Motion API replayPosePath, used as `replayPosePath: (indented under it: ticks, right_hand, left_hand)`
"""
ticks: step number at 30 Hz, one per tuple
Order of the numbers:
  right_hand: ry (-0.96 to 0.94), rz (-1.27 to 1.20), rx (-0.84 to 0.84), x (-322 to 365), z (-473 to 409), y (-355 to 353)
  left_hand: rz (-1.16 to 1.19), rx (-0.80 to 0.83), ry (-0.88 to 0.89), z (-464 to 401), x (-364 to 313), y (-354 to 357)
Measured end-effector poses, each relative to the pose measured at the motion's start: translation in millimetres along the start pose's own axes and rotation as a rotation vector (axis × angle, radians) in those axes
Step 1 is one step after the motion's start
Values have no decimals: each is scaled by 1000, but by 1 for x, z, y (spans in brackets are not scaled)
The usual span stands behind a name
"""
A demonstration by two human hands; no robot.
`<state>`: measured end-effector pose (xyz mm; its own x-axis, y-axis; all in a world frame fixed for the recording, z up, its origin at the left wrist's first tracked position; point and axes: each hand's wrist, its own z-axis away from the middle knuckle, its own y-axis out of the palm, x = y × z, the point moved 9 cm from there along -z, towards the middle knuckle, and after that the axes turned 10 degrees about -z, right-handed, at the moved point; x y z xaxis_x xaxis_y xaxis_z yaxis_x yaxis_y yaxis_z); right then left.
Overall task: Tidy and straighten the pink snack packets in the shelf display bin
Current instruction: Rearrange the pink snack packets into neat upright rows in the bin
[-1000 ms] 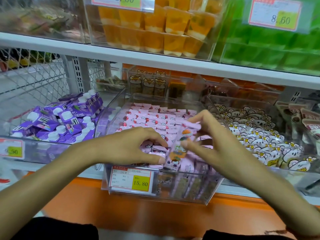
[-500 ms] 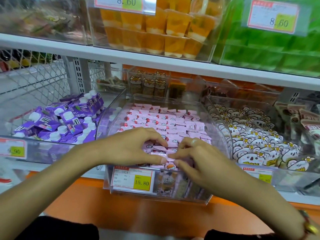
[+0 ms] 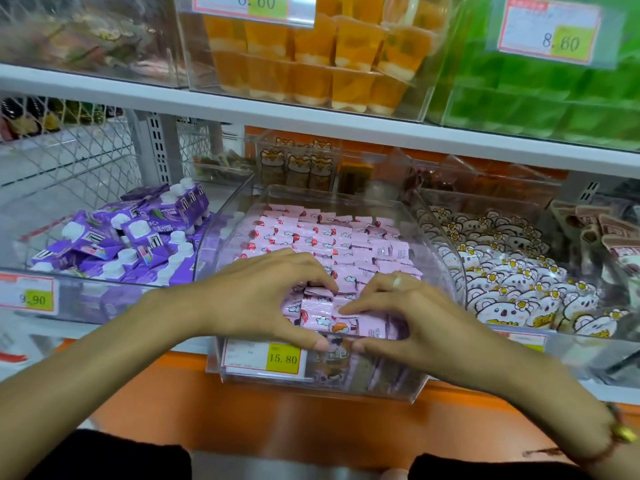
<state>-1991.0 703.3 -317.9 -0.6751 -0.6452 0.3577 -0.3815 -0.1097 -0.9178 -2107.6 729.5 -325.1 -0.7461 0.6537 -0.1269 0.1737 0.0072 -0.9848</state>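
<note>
Squaring front pink packets [image 3: 322, 311] in bin [image 3: 438, 237]; my left hand [image 3: 263, 299], right hand [image 3: 398, 317] cupped, pressing them; back rows look neat; front cluster left.

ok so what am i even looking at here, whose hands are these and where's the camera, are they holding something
There is no machine here: a person's two bare hands, filmed by one wide-angle camera worn on their head, looking forward and down at a shop shelf. The left hand and right hand rest, fingers curled, on the front rows of pink snack packets in a clear display bin, thumbs at its front edge, seemingly pressing the packets into line rather than lifting one. A price tag reads 15.80. Purple cartons sit in the bin to the left, white animal-shaped packets to the right, and orange jelly cups on the shelf above.
</note>
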Motion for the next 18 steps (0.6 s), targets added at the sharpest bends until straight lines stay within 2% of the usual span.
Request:
replayPosePath:
  ticks: [8,12,15,18]
  right_hand:
    - [-41,-2,-29,13,-4,10]
    - [-16,-176,-170,7,2,-22]
    - [-1,-99,-233,3,7,-37]
    - [65,46,-121,0,5,-23]
  left_hand:
    - [76,57,-43,1,13,-5]
    - [173,-68,-53,2,9,-13]
    - [173,-184,-13,1,-2,-20]
    - [88,-132,17,1,-8,-9]
